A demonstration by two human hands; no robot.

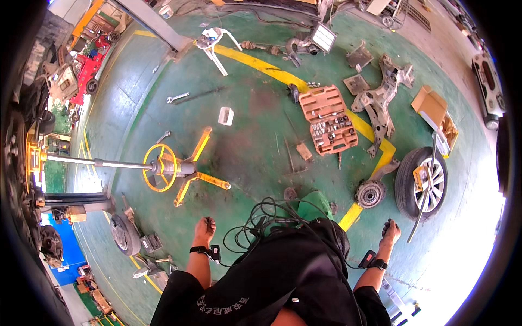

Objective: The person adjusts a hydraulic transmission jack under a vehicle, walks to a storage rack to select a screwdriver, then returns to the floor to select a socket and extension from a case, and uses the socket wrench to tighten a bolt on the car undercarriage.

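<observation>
My left hand (pixel 204 230) hangs low beside my black clothing, fingers curled with dark tips; whether it holds anything is hidden. Right of it, loops of black cable (pixel 266 213) lie above my clothing. My right hand (pixel 390 232) is also curled and grimy, its inside hidden, just left of a long metal bar (pixel 415 227) leaning across an alloy wheel (pixel 408 187). A round metal hub part (pixel 371 193) lies ahead of that hand. Ahead of my left hand stands a yellow jack (pixel 185 168) with a handwheel and splayed legs.
An open socket case (pixel 333 134), a small white container (pixel 225 116), a wrench (pixel 178 98) and a metal subframe (pixel 383 98) lie on the green floor. A cardboard box (pixel 429 106) is at right. A grey post (pixel 166 30) stands behind, and a tyre (pixel 125 233) at left.
</observation>
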